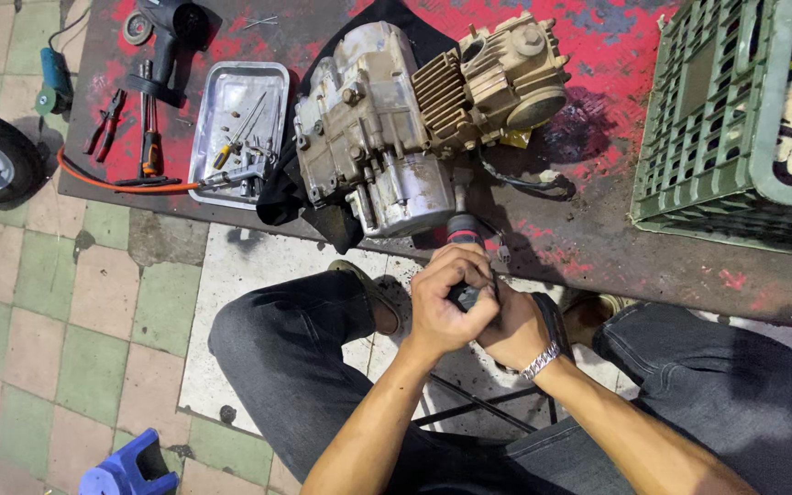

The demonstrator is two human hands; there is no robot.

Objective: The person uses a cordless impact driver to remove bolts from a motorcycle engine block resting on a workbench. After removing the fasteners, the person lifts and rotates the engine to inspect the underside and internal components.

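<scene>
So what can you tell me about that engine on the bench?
The engine is a small grey metal one, grimy, lying on its side on a black cloth over the red-stained bench. Its finned cylinder and head point right; the smoother crankcase, studded with bolts, sits left. A metal tray lies just left. Both hands grip a red-and-black tool at its near edge.

Both hands, left hand (444,302) and right hand (513,332), grip a power tool (463,231) against the engine (396,128).

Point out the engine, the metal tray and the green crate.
engine (387,128), head view, on the middle of its grey crankcase.
metal tray (222,101), head view, on a bare patch of its floor.
green crate (708,119), head view, on its slatted side wall.
</scene>
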